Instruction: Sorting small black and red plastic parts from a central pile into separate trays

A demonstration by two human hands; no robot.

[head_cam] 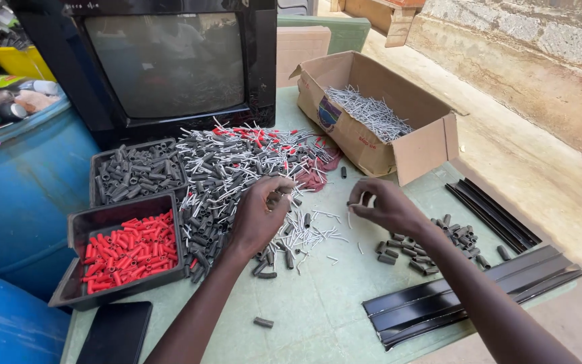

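Left hand (259, 214) is curled palm-down at the edge of the mixed pile (237, 162) of grey and red tube pieces, fingertips bunched as if pinching one grey piece; can't confirm what's actually in the grip, fingers hide it. Right hand (386, 205) is nearly closed, thumb and forefinger nipping a thin white pin (353, 210) just above the bench (318, 317), with a short dark sleeve seemingly at the fingertips.

Layout reads as sorted by kind, all within arm's reach:
- red tray (129, 248): black plastic, holds only red sleeves, front left.
- grey tray (136, 172): same type, grey sleeves, behind it.
- white pins (308, 232): loose scatter between the two hands.
- cardboard box (378, 114): flaps open, heap of thin pale pins inside, back right.
- small grey cluster (432, 243): stubby sleeves just right of the right wrist, apart from the main pile.
- black strips (473, 290): long glossy channel profiles, laid flat along the right edge, out of the work zone.

Sleeves look like matte, short-cut cylinders. Bench top is pale green, scuffed. An old tube television (163, 61) sits behind the pile; blue drum (21, 195) to the left.
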